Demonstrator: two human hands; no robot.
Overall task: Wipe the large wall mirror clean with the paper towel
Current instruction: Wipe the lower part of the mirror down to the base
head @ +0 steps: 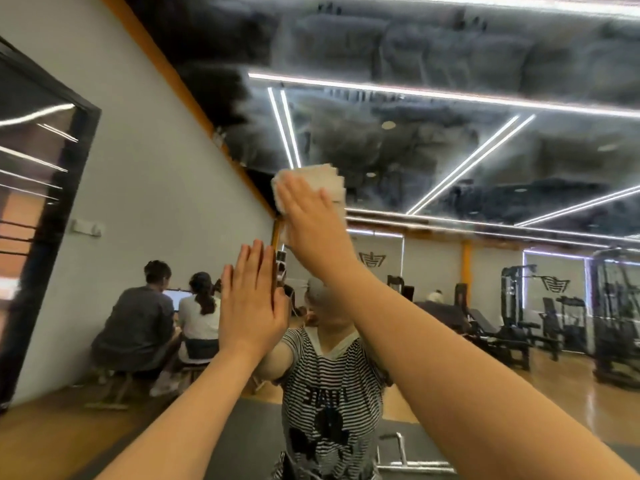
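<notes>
**Wiping stroke in progress: upper section of the glass**

Pressing the paper towel (325,183) flat against the wall mirror (450,161), the right hand (311,220) has its fingers straight and held close together, palm on the towel. The left hand (249,306) is also flat, fingers straight and together, and appears to brace on the glass just below and to the left of the towel.

Step in hand, as judged: wiping the mirror's upper section. The next move calls for even palm pressure and overlapping passes from the towel outward into the hazy area above and to its right.

The towel is white, folded into a thick pad, with its edges showing beyond the fingertips. The mirror above the towel carries grey, cloudy streaks; directly beside the towel it reflects more clearly.
</notes>
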